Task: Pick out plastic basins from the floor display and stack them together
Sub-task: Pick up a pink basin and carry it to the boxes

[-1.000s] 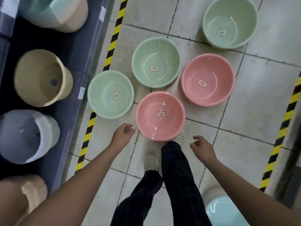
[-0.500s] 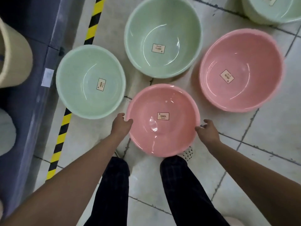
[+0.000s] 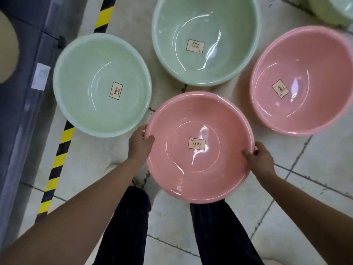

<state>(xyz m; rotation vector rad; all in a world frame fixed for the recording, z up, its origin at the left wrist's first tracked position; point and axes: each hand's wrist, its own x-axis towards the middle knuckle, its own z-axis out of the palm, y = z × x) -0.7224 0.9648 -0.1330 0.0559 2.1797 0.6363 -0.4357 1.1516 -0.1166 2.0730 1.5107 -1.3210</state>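
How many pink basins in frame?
2. The near pink basin is held at its rim by the left hand and right hand; the far pink basin sits on the floor, right. Others may lie off-frame.

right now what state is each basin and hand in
near pink basin: upright, empty, rim held by both hands
right pink basin: on the floor, upright, empty
left green basin: on the floor, upright, empty
far green basin: on the floor, upright, empty
left hand: grips the rim
right hand: grips the rim

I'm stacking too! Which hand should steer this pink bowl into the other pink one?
Probably the right hand. The left hand grips the held bowl too, but the other pink bowl sits rightward.
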